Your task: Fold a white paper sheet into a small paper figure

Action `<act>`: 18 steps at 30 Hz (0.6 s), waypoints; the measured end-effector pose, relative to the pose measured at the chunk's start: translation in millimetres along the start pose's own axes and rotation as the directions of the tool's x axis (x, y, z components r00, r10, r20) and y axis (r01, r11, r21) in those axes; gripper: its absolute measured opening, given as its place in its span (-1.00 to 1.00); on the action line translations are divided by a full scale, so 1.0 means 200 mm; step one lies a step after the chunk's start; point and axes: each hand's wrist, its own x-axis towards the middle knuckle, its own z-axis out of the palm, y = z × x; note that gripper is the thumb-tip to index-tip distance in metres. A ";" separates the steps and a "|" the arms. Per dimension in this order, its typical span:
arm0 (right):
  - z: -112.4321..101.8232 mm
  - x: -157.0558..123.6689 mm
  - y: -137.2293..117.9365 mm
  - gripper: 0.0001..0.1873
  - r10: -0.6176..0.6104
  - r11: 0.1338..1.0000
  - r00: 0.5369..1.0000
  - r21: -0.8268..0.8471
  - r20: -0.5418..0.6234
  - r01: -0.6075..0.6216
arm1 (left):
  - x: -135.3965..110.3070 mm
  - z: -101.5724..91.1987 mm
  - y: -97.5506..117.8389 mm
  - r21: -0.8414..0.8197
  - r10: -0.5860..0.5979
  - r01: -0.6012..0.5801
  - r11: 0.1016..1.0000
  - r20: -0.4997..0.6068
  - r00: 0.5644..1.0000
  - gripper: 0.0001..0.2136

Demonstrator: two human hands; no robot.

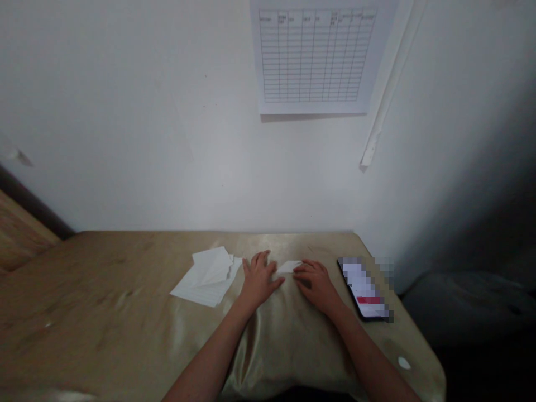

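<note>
A small folded piece of white paper (pixel 288 267) lies on the cloth-covered table between my two hands. My left hand (pixel 259 276) rests at its left end, palm down with the fingers spread and the thumb pointing right. At the right end, my right hand (pixel 316 282) has bent fingertips on the paper, holding it against the cloth; the thumb sits just below. To the left of my left hand is a loose pile of white paper sheets (pixel 205 279), some lined and with uneven edges. Fingers cover both ends of the folded piece.
A phone (pixel 364 290) with a lit screen lies right of my right hand. Near the right edge of the table (pixel 125 335) is a small white scrap (pixel 404 363). The wall behind carries a printed grid sheet (pixel 314 61) and a white strip (pixel 385 100).
</note>
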 end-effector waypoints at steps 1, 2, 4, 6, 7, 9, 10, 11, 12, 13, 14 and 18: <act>0.00 0.00 0.00 -0.70 0.006 1.000 1.000 0.005 0.005 -0.007 | 0.00 0.00 0.00 -0.012 0.006 -0.006 1.000 0.011 1.000 -0.73; 0.00 0.00 0.00 -0.71 0.013 1.000 1.000 0.009 0.009 -0.013 | 0.00 -0.01 0.00 -0.021 0.012 -0.011 1.000 0.018 1.000 -0.73; 0.01 0.01 0.01 -0.71 0.022 1.000 1.000 0.017 0.016 -0.022 | 0.00 -0.01 0.00 -0.038 0.022 -0.021 0.999 0.015 1.000 -0.68; 0.02 0.01 0.01 -0.68 0.025 0.999 1.000 0.026 0.014 -0.025 | 0.00 0.00 0.00 -0.056 0.035 -0.034 0.998 0.006 0.999 -0.58; 0.02 0.01 0.01 -0.65 0.027 0.999 1.000 0.030 0.009 -0.027 | 0.00 0.01 0.00 -0.065 0.044 -0.043 0.997 0.005 0.999 -0.54; 0.03 0.01 0.02 -0.56 0.032 0.999 0.999 0.030 -0.003 -0.032 | 0.01 0.03 0.00 -0.072 0.062 -0.061 0.996 0.019 0.998 -0.54; 0.04 0.01 0.02 -0.52 0.036 0.999 0.999 0.023 -0.005 -0.036 | 0.01 0.03 0.00 -0.072 0.065 -0.063 0.995 0.028 0.997 -0.57; 0.04 0.01 0.02 -0.49 0.040 0.999 0.999 0.012 -0.001 -0.040 | 0.01 0.04 0.00 -0.070 0.065 -0.063 0.996 0.036 0.997 -0.60; 0.04 0.00 0.02 -0.48 0.045 0.999 0.999 -0.003 0.008 -0.045 | 0.01 0.04 0.01 -0.069 0.063 -0.060 0.996 0.041 0.997 -0.63; 0.05 0.00 0.02 -0.48 0.050 0.999 0.999 -0.019 0.018 -0.050 | 0.01 0.04 0.01 -0.069 0.060 -0.057 0.996 0.042 0.997 -0.64; 0.05 0.00 0.02 -0.47 0.052 0.998 0.998 -0.034 0.028 -0.051 | 0.01 0.04 0.01 -0.071 0.056 -0.053 0.996 0.041 0.998 -0.65; 0.03 0.01 0.01 -0.56 0.042 0.996 0.999 -0.078 0.016 -0.040 | 0.02 0.04 0.00 -0.105 0.050 -0.044 0.993 0.051 0.997 -0.68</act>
